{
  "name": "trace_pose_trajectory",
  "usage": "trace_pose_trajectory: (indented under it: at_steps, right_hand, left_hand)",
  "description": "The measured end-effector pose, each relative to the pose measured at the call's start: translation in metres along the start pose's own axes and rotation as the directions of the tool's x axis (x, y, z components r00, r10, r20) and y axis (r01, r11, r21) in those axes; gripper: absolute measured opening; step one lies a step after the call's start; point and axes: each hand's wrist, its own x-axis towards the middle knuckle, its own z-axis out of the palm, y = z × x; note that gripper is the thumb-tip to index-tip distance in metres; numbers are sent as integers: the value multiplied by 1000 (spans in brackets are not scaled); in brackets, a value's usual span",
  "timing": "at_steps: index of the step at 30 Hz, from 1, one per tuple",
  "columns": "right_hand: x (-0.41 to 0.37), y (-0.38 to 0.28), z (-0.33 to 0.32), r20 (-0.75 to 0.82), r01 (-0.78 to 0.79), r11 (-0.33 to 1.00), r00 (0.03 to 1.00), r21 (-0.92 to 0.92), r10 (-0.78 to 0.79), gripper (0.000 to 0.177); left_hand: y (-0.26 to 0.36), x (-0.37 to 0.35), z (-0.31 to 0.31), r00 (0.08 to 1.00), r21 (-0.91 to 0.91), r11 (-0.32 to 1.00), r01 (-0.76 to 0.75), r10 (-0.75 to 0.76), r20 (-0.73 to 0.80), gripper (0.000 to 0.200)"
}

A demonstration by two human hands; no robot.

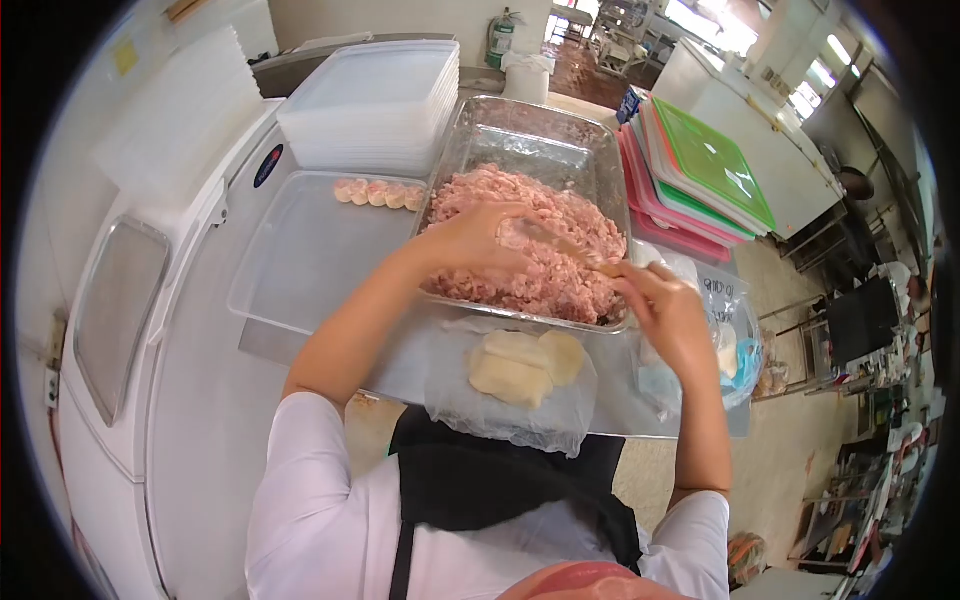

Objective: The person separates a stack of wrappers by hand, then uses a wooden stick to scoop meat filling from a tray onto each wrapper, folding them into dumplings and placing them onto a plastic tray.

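Note:
Over the metal pan (540, 110) of ground meat (560, 290), my left hand (480, 238) is curled around a pale, meat-smeared dumpling wrapper (513, 234), mostly hidden by the fingers. My right hand (660, 298) grips the handle of a narrow spatula (570, 248), whose blade reaches to the left hand's fingers. In front of the pan, a pile of round dumpling wrappers (515, 368) lies on a clear plastic sheet (560, 420). A short row of filled dumplings (378, 193) sits along the far edge of a translucent tray (300, 255) at the left.
Stacked translucent trays (370, 105) stand behind the tray on the white freezer (190, 400). Coloured lids (710, 160) are piled right of the pan. Plastic bags (725, 330) lie at the right of the metal table (400, 350). A fire extinguisher (502, 38) is by the far wall.

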Motion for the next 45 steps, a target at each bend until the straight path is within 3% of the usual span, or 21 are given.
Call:
trace_pose_trajectory:
  at_steps: [4,7,11,13,16,17,20,23,26,32,38,41,45]
  right_hand:
    - [0,-7,-5,27,5,993,1000,119,-9,28]
    - [2,6,41,63,79,983,994,168,-91,30]
    - [3,31,62,50,11,918,998,396,-33,29]
    - [-7,53,83,104,-118,834,992,539,73,29]
    - [-15,56,90,287,-397,502,915,769,284,29]
    - [-15,58,93,239,-369,477,920,798,312,28]
    - [-17,61,96,227,-354,451,922,819,313,30]
    - [-16,58,94,229,-351,472,927,809,297,33]
    - [-17,56,93,215,-350,469,924,811,317,34]
    - [-17,54,94,197,-360,487,914,796,354,35]
    - [-18,58,95,169,-339,487,918,805,360,34]
    - [-19,56,96,150,-328,496,919,804,364,33]
    - [-19,56,98,145,-323,507,922,799,360,32]
  left_hand:
    - [-9,-7,2,988,17,996,-86,88,-128,36]
    - [1,-7,-7,996,-24,1000,4,-6,-89,37]
    - [-50,-18,-36,967,87,986,142,-120,-227,42]
    - [-73,-34,-78,946,30,966,255,-243,-214,44]
    - [-146,-64,-132,818,42,911,411,-348,-459,56]
    - [-172,-76,-146,779,66,889,453,-359,-514,58]
    - [-222,-101,-169,726,362,700,616,-327,-605,54]
    - [-243,-109,-160,615,360,592,721,-309,-725,53]
    - [-245,-102,-151,545,252,630,735,-327,-772,58]
    - [-237,-89,-159,644,246,631,736,-541,-541,62]
    - [-242,-92,-133,625,99,776,623,-418,-659,64]
    - [-252,-100,-127,648,172,805,567,-308,-697,64]
    - [-244,-111,-121,614,199,724,660,-368,-698,66]
